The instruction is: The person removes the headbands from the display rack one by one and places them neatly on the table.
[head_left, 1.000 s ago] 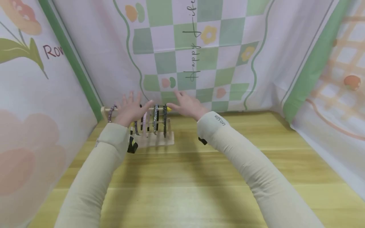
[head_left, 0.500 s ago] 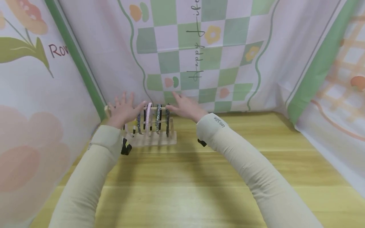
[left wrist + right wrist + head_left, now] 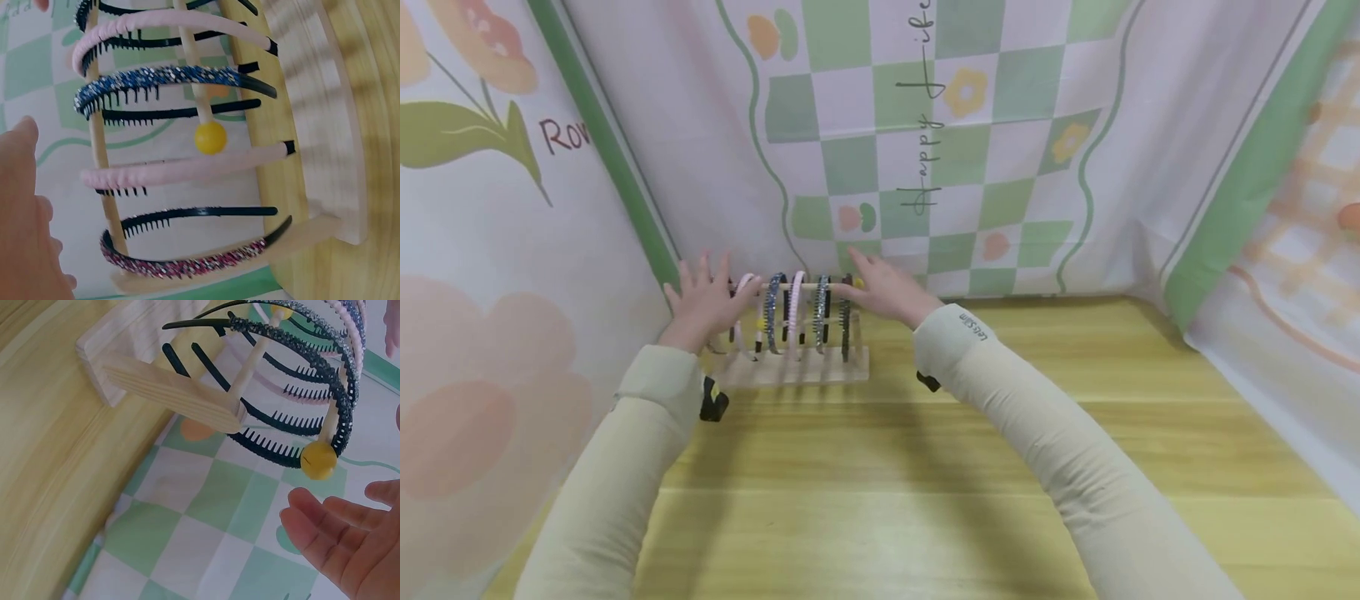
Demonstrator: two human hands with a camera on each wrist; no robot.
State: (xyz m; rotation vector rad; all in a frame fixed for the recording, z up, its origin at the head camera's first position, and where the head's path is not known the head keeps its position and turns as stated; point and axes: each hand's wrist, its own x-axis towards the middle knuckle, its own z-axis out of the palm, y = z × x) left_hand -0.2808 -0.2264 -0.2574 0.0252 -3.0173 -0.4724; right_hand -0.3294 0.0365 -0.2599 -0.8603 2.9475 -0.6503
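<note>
wooden headband rack (image 3: 808, 367) sits at the far left of the tabletop (image 3: 970, 467), close against the checkered backdrop cloth (image 3: 925, 150). both hands flank it, one at each end.

left hand (image 3: 700, 302): fingers spread and straight, at the rack's left end, grip loose and around nothing. left wrist view shows the palm just beside the end of the rack; contact can't be confirmed.

right hand (image 3: 883, 287): flat, fingers extended, at the rack's right end by the yellow ball cap (image 3: 318, 460) on the top dowel (image 3: 805, 287). right wrist view shows the fingers (image 3: 325, 528) relaxed and apart from the ball, nothing held.

rack load, from the left wrist view, starting at the hand end: pink glitter headband (image 3: 187, 265), plain black toothed headband (image 3: 200, 214), pale pink headband (image 3: 187, 170), blue glitter headband (image 3: 169, 78), another pink wrapped one (image 3: 169, 25). right end carries a dark rhinestone headband (image 3: 312, 356). bands hang over the top dowel with their tips dropping either side of the base, so they stay upright and spaced.

symmetric open-palm stance at both ends reads like bracing the rack, judging by placement only.
</note>
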